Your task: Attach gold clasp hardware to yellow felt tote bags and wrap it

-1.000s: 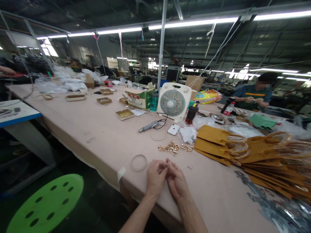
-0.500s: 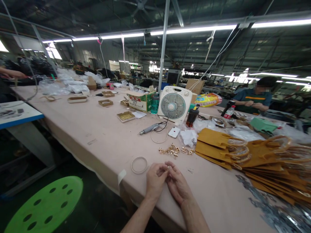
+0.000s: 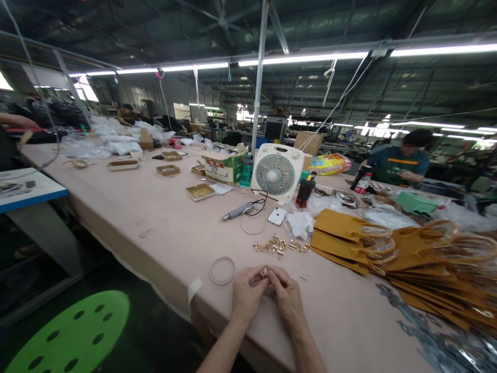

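My left hand [image 3: 247, 291] and my right hand [image 3: 286, 294] meet over the near edge of the table, fingertips pinched together. Between them is a small gold-coloured metal fitting [image 3: 264, 273], mostly covered by the fingers. Just beyond lies a loose pile of similar gold metal fittings [image 3: 275, 245]. A roll of pale tape [image 3: 222, 270] rests flat beside my left hand. To the right of my right hand are a few thin, pin-like pieces [image 3: 304, 278].
A grey electric screwdriver [image 3: 237, 211], a phone [image 3: 277, 216] and a box fan [image 3: 275, 173] stand farther back. Mustard-coloured bag pieces [image 3: 341, 241] are stacked at right, near dark metal parts [image 3: 423, 321]. A green stool [image 3: 73, 331] is at lower left. Another person [image 3: 404, 163] sits across.
My right hand has turned, its back now facing up more, and the gold fitting shows more between the fingertips. The view has tilted slightly. The person across has lowered one hand.
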### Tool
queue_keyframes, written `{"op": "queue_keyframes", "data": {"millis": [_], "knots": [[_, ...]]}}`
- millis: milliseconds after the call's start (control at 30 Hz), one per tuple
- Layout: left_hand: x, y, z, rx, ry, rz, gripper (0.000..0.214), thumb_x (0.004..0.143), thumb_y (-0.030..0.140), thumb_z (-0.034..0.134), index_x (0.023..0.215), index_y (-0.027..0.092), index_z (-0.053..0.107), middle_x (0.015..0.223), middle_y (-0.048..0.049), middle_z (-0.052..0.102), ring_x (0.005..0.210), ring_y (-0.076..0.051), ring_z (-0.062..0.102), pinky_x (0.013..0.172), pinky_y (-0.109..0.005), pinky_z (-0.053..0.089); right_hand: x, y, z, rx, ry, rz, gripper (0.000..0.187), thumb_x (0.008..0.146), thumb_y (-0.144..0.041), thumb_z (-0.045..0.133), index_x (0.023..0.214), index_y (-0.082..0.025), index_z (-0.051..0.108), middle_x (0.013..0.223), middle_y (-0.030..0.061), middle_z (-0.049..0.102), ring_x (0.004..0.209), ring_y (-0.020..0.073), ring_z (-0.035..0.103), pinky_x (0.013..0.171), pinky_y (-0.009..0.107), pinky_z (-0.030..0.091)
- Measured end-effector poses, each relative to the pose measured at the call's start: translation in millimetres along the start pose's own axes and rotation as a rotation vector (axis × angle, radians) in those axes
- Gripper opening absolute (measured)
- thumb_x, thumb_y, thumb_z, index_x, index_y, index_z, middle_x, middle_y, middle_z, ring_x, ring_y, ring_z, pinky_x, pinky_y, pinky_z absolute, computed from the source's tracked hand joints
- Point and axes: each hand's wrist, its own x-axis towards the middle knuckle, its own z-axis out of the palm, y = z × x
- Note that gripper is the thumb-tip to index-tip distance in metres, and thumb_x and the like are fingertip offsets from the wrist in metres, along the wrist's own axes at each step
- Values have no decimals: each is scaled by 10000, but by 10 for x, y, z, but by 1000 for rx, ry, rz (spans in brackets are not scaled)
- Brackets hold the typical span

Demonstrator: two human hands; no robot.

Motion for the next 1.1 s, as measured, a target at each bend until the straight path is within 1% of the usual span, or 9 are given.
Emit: {"op": "queue_keyframes", "data": {"millis": [267, 400, 533, 633, 700, 800, 900, 1000, 1100], "knots": [[-4, -13, -4, 73, 4, -29, 325, 732, 215, 783, 1056, 205, 809, 989, -69, 751, 907, -224, 759, 877, -404, 665, -38, 70, -43, -58, 0, -74, 183, 856, -387, 827, 1024, -317, 841, 1036, 53, 775, 972, 256, 673, 927, 353, 511], [-26, -13, 43, 102, 5, -8, 277, 756, 261, 792, 1028, 215, 808, 968, -60, 727, 884, -217, 754, 846, -396, 673, -46, 42, -126, -44, -31, -18, 204, 840, -420, 840, 1002, -295, 848, 1043, 59, 786, 973, 267, 690, 924, 357, 518], [-55, -1, 91, 116, 52, 35, 265, 794, 297, 796, 1049, 224, 802, 956, -53, 695, 879, -214, 744, 803, -372, 681, -40, -8, -176, -59, -45, 78, 334, 885, -538, 764, 1046, -257, 846, 1013, 70, 801, 942, 289, 704, 938, 417, 528], [-74, 14, 97, 126, 41, 79, 230, 834, 258, 758, 1060, 241, 799, 981, -52, 688, 906, -208, 738, 816, -363, 678, -40, -13, -175, -74, -62, 78, 356, 876, -550, 767, 1053, -251, 845, 1027, 78, 802, 959, 298, 698, 967, 439, 517], [-84, 18, 93, 139, 25, 114, 225, 866, 239, 720, 1079, 249, 792, 1001, -53, 684, 925, -203, 733, 826, -359, 676, -42, -5, -166, -79, -60, 60, 330, 859, -534, 791, 1027, -257, 849, 1023, 77, 801, 976, 301, 695, 967, 424, 514], [-93, 7, 91, 173, 7, 159, 232, 902, 233, 682, 1115, 250, 772, 1034, -59, 678, 955, -199, 723, 848, -356, 674, -47, 1, -165, -92, -51, 29, 306, 856, -525, 794, 995, -259, 849, 978, 72, 798, 944, 291, 691, 903, 380, 523], [-103, -8, 103, 183, 2, 192, 255, 915, 237, 677, 1161, 253, 740, 1052, -61, 662, 975, -198, 714, 852, -359, 679, -46, 4, -194, -99, -37, 31, 327, 855, -548, 789, 961, -243, 841, 886, 61, 778, 831, 252, 662, 784, 331, 519], [-127, 17, 121, 140, -34, 210, 319, 908, 220, 689, 1224, 267, 699, 1091, -61, 642, 1006, -200, 708, 853, -361, 684, -47, 23, -234, -16, -19, 90, 355, 836, -570, 806, 897, -222, 825, 779, 33, 727, 730, 198, 605, 691, 284, 492], [-158, 84, 126, 108, -89, 211, 345, 893, 220, 715, 1234, 268, 687, 1130, -63, 638, 1034, -206, 705, 845, -351, 686, -72, 38, -249, 243, -68, 213, 343, 819, -544, 840, 871, -207, 804, 801, 23, 712, 718, 162, 584, 679, 255, 498]]}}
